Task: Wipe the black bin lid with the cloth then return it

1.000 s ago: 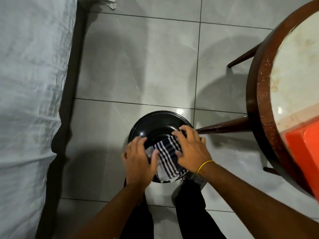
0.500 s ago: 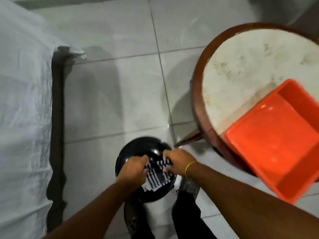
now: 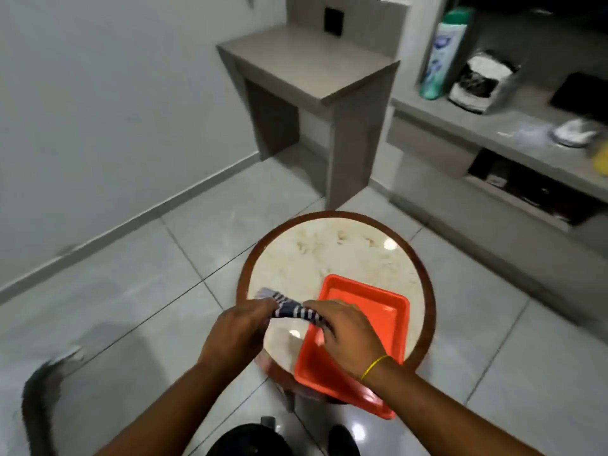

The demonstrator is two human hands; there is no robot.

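Fingers of the left hand and of the right hand are both curling tight round the striped cloth, pinching it btwn them as a bunched roll. Its long axis is running L-R from one grip to the other, w/ a loose corner sticking out beyond the left fingers. Directly under the fingers the round table is carrying an orange tray. Right fingers are hovering over the tray's left rim, so that hand is nearer to it. Tray's inside, where the hand isn't covering it, is showing only bare orange. Well below and behind the fingers, down on the floor by the person's feet, the black bin lid is lying mostly cut off and blurred. Prob. the return step is in hand: lowering the cloth straight down or slightly right looks enough.
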